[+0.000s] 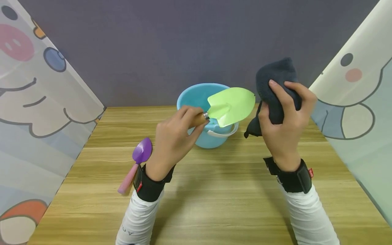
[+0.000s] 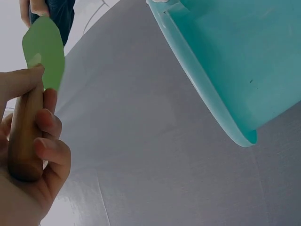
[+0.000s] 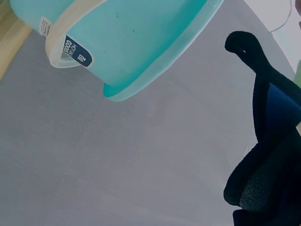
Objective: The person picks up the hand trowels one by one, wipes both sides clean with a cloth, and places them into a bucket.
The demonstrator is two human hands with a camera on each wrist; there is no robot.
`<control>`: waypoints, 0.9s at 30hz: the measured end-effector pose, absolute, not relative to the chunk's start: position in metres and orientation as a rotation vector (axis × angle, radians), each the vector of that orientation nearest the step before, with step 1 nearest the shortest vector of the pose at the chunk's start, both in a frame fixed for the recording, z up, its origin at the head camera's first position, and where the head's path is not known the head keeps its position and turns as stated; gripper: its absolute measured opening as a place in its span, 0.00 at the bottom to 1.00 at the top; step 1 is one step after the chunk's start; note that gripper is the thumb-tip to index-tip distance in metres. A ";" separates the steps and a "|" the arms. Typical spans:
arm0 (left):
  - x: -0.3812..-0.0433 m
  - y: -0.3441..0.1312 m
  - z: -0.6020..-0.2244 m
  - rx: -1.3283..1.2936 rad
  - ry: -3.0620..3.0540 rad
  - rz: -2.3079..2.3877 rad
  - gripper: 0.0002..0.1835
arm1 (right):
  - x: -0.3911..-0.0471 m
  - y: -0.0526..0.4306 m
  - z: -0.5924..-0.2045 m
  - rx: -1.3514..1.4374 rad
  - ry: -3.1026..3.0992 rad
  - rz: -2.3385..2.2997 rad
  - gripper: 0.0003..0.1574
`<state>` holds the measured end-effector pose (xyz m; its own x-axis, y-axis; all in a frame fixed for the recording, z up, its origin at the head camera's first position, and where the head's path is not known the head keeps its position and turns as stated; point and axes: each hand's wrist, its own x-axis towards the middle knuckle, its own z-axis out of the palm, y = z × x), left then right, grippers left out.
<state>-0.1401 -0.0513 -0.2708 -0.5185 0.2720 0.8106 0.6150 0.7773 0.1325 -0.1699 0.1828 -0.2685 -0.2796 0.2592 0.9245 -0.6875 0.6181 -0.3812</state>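
Note:
In the head view my left hand [image 1: 177, 134] grips the wooden handle [image 2: 27, 136] of a trowel with a light green blade [image 1: 234, 105]. The left wrist view shows the fingers curled round that handle, thumb along its top. The blade hangs above the front rim of a light blue bucket [image 1: 211, 137] and hides part of its opening. To the right of the bucket my right hand [image 1: 286, 126] holds a bunched dark cloth [image 1: 277, 73] off the table. A loose end of the cloth [image 3: 263, 108] hangs down, and a gap separates it from the trowel blade.
A small purple trowel [image 1: 142, 151] with a pink handle lies on the wooden table [image 1: 214, 207], left of my left wrist. The bucket's white handle [image 1: 225, 133] is folded down at its front. A grey panel [image 1: 153, 51] stands behind, with cartoon-printed sheets [image 1: 352, 78] on both sides.

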 end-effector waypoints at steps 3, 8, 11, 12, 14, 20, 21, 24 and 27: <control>-0.140 -0.051 -0.271 -0.627 -2.137 -0.526 0.13 | -0.170 0.185 -0.268 0.348 -1.566 0.971 0.19; -0.140 -0.049 -0.272 -0.586 -2.160 -0.548 0.15 | -0.165 0.180 -0.266 0.312 -1.442 0.986 0.20; -0.139 -0.048 -0.274 -0.588 -2.193 -0.584 0.14 | -0.159 0.173 -0.263 0.306 -1.371 0.964 0.21; -0.139 -0.047 -0.275 -0.592 -2.209 -0.603 0.14 | -0.157 0.170 -0.262 0.315 -1.347 0.956 0.20; -0.139 -0.046 -0.276 -0.595 -2.243 -0.646 0.13 | -0.153 0.163 -0.262 0.354 -1.306 0.921 0.19; -0.138 -0.041 -0.276 -0.580 -2.354 -0.780 0.13 | -0.149 0.141 -0.274 0.594 -1.266 0.803 0.15; -0.137 -0.040 -0.276 -0.587 -2.370 -0.800 0.14 | -0.149 0.140 -0.278 0.634 -1.287 0.773 0.14; -0.136 -0.038 -0.275 -0.637 -2.422 -0.841 0.14 | -0.151 0.139 -0.290 0.747 -1.423 0.618 0.15; -0.135 -0.038 -0.275 -0.705 -2.452 -0.825 0.13 | -0.153 0.141 -0.298 0.823 -1.582 0.449 0.20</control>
<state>-0.1348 -0.0380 -0.2752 -0.7648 0.3188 0.5598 0.5925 0.6893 0.4169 -0.1530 0.1405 -0.2984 -0.0111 -0.2514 0.9678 -0.7223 0.6713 0.1661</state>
